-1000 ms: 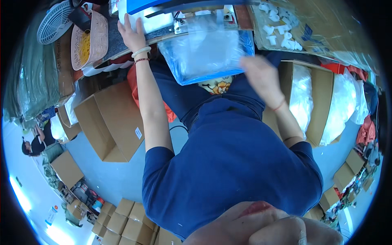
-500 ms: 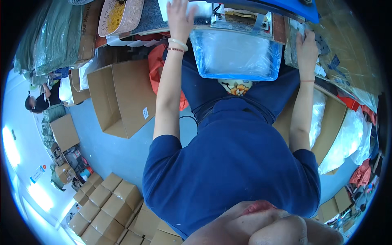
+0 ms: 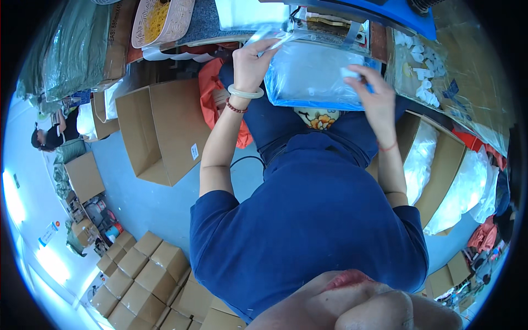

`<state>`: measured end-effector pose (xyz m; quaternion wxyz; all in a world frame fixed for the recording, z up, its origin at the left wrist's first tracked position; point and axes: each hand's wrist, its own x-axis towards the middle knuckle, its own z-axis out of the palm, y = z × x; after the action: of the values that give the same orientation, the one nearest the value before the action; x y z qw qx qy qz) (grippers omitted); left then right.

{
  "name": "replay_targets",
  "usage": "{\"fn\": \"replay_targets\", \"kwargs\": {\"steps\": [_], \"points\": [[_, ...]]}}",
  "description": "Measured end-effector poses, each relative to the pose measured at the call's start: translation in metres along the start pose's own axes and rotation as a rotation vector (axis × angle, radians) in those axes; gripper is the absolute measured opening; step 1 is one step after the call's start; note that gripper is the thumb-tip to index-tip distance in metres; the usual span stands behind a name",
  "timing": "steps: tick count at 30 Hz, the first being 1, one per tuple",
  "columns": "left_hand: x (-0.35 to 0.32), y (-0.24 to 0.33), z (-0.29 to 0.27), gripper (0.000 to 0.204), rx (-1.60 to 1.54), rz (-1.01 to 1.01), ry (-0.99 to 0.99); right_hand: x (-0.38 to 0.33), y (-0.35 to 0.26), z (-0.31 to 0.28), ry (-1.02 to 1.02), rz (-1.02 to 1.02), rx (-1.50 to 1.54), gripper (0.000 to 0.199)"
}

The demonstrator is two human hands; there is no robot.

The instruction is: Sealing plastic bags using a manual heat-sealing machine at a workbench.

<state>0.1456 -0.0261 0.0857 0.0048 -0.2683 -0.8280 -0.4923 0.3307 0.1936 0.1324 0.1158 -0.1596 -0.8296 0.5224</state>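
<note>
My left hand (image 3: 250,69) pinches a thin clear plastic bag (image 3: 268,39) between thumb and fingers, just in front of the table edge. Level with it on the right, my right hand (image 3: 379,104) grips a small white plastic piece (image 3: 348,73); its exact kind is too small to tell. Between and below the hands, a blue-lined container (image 3: 286,103) rests over my lap with clear plastic film or bags (image 3: 316,71) in it. Several similar small white plastic pieces (image 3: 423,82) lie loose on the table at the right. Flat clear bags (image 3: 247,15) lie on the tabletop beyond my left hand.
A metal machine part (image 3: 330,25) with a blue cover (image 3: 396,16) stands at the table's far side. A white basket (image 3: 184,16) holds yellow rubber bands (image 3: 158,22). An open carton (image 3: 179,132) is left of my legs, stacked cartons (image 3: 146,275) behind. Another person (image 3: 58,132) is far left.
My left hand has drawn back from the tabletop with a clear bag. My right hand has left the table at the right and moved inward over the container, carrying a white piece.
</note>
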Motion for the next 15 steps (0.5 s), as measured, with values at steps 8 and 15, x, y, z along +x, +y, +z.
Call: {"fn": "replay_targets", "kwargs": {"steps": [8,15], "points": [[0.032,-0.054,0.016,0.024,0.735,0.645,0.02,0.009,0.019,0.017,0.067,-0.14,-0.067,0.026],[0.018,-0.034,-0.001,0.02,0.23,0.287,0.05,-0.013,0.013,0.027,0.0,-0.03,-0.002,0.025]]}}
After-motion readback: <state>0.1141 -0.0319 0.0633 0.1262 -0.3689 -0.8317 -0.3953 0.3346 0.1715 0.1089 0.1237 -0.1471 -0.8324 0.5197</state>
